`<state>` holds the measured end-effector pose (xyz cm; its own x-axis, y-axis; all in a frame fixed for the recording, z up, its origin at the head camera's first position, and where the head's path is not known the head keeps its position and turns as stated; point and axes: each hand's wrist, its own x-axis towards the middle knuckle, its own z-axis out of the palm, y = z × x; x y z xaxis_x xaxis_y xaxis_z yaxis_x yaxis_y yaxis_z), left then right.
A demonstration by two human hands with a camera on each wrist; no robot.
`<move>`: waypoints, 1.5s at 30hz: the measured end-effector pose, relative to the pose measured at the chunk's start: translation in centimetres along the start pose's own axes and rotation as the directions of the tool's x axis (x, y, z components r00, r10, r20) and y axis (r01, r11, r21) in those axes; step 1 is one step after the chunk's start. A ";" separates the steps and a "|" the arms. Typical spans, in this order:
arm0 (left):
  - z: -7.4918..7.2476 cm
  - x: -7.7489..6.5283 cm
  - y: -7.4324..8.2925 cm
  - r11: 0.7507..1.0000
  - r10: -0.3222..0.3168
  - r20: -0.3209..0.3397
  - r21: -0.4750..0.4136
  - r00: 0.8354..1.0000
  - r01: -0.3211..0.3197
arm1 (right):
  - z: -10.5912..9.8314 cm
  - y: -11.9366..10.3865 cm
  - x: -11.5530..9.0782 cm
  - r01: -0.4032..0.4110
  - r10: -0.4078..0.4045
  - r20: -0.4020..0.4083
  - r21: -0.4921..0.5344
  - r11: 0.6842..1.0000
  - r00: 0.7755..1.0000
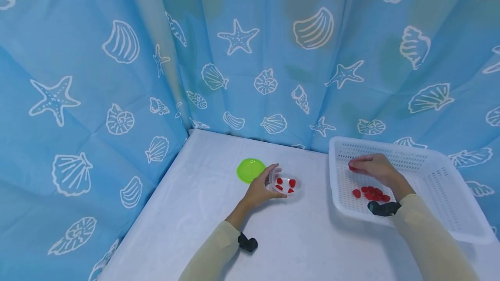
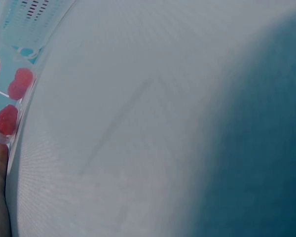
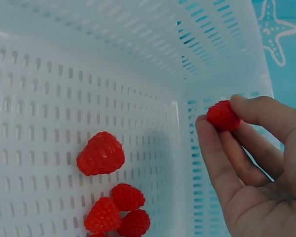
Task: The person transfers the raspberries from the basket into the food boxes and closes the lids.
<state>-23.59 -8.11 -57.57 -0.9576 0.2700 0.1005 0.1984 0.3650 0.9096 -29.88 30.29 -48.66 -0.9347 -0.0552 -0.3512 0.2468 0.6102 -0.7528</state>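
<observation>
My left hand (image 1: pixel 258 191) holds a small clear plastic cup (image 1: pixel 285 183), thumb on the near side and fingers round the far side. Several raspberries lie inside the cup, including one raspberry (image 1: pixel 292 183) at its right. The left wrist view catches part of that hand at its left edge, below a raspberry (image 2: pixel 7 120) seen in the cup. Over the white basket (image 1: pixel 431 187), my right hand (image 1: pixel 378 169) pinches a single raspberry (image 3: pixel 223 116) between thumb and fingertips. Under that hand, more raspberries (image 1: pixel 376 194) are clustered on the basket's slotted floor, with a larger raspberry (image 3: pixel 101 154) apart from them.
A round bright-green lid (image 1: pixel 251 170) lies on the white-covered table (image 1: pixel 187 211), just behind and left of the cup. The basket's raised walls stand at the table's right. A blue curtain (image 1: pixel 250 73) with white shells and starfish hangs along the back and left.
</observation>
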 end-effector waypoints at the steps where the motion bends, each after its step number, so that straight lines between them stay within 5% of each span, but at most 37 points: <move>1: 0.0 0.0 0.0 1.000 0.001 -0.001 -0.003 1.000 -0.001 | -0.1 -0.1 -0.1 0.009 -0.009 0.000 0.000 1.000 1.000; 11: 0.1 -0.1 -0.1 1.000 0.016 -0.008 -0.008 1.000 -0.016 | -0.4 -2.4 -1.2 0.118 -0.118 -0.020 0.017 0.993 0.993; 25: 0.0 -0.1 0.1 1.000 0.001 -0.010 -0.012 1.000 -0.001 | 0.5 -7.9 -2.3 0.168 -0.168 -0.004 0.066 0.984 0.986; 45: 0.0 -0.1 0.3 1.000 -0.003 -0.002 -0.010 1.000 0.003 | 7.3 -12.1 -1.8 0.240 -0.257 0.097 0.155 0.958 0.962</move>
<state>-23.47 -8.03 -57.33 -0.9585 0.2676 0.0988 0.1938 0.3567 0.9139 -29.27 17.26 -42.97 -0.9374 -0.2863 -0.1984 0.0515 0.4493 -0.8919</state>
